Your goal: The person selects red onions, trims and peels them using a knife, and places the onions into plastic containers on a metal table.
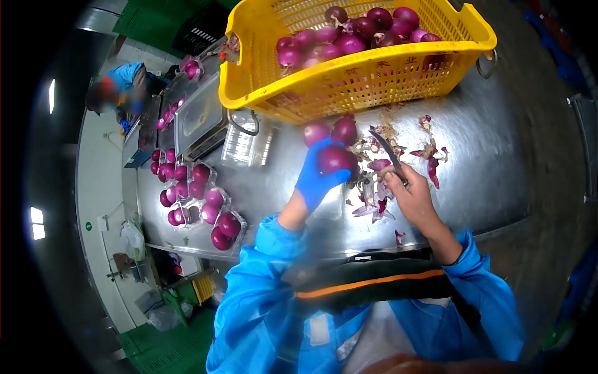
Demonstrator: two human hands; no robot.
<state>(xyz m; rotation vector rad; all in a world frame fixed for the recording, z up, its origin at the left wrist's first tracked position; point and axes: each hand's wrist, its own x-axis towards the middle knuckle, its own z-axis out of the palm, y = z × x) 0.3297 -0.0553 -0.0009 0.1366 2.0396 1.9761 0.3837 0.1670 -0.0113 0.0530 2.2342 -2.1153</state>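
Note:
My left hand (316, 176), in a blue glove, is wrapped round a peeled red onion (335, 162) above the metal table. Bare, my right hand (411, 192) grips a knife (387, 151) with a dark curved blade that points up and left, a short way right of the onion. Two more onions, one of them a dark red onion (344, 131), lie just beyond my left hand. Onion skins and trimmings (375, 194) are scattered on the table under and around the knife. The blade does not touch the onion.
A yellow basket (349, 93) with several onions stands at the table's far side. Clear trays of onions (212, 206) line the left, near empty clear trays (246, 144) and a machine (200, 118). Another person (128, 81) is at the upper left. The metal table (486, 162) extends right.

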